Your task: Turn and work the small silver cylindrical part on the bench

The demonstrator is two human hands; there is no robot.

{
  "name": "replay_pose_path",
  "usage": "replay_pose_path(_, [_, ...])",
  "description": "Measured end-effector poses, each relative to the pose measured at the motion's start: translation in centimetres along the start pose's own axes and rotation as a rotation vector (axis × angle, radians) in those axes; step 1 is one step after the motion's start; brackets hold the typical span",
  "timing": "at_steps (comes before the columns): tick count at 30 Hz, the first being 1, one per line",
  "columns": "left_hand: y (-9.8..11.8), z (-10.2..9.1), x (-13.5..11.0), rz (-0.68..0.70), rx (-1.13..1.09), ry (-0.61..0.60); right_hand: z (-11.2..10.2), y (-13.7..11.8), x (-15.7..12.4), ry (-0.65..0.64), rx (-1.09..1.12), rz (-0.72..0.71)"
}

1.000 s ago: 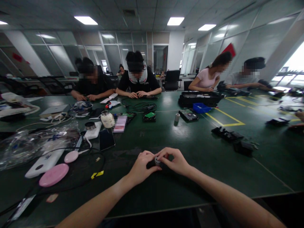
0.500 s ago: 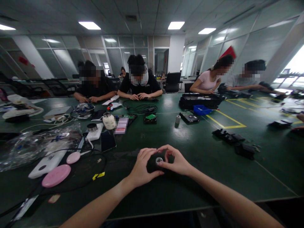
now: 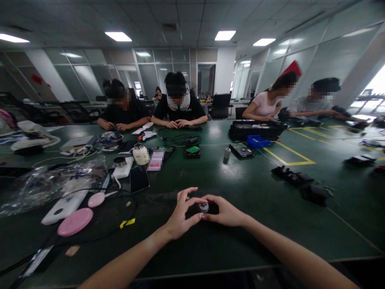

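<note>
We had a small, round metal cylinder (image 3: 203, 207) between our hands, low over the desk (image 3: 180, 257). Our right hand (image 3: 227, 212) kept a narrow grip on it, thumb and forefinger curved about its sides; our left hand (image 3: 180, 218) arched against it, partly spread, and we could not tell whether it pressed. Smooth green surface stretched ahead to an upright second cylinder (image 3: 227, 153). Crinkled clear plastic (image 3: 51, 184) and a glossy pink disc (image 3: 75, 222) crowded our left; jagged black parts (image 3: 314, 194) lay well off right.
</note>
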State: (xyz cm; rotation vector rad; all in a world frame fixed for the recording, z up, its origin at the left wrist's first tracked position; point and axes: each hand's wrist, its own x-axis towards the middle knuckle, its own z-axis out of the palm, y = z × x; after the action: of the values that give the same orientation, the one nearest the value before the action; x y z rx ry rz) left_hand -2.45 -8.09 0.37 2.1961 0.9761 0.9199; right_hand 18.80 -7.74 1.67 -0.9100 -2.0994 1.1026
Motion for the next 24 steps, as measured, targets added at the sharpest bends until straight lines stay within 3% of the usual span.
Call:
replay_pose_path(6, [-0.21, -0.15, 0.52, -0.010, 0.015, 0.133, 0.04, 0.06, -0.01, 0.010, 0.024, 0.008])
replay_pose_path(12, [0.30, 0.11, 0.64, 0.017, 0.020, 0.020, 0.10, 0.40, -0.04, 0.015, 0.001, -0.016])
replay_pose_path(19, [0.23, -0.32, 0.66, -0.008, 0.037, 0.127, 0.04, 0.24, -0.09, 0.008, 0.009, 0.007])
replay_pose_path(24, [0.37, -0.06, 0.75, 0.005, 0.009, 0.003, 0.11, 0.57, -0.12, 0.020, -0.016, -0.004])
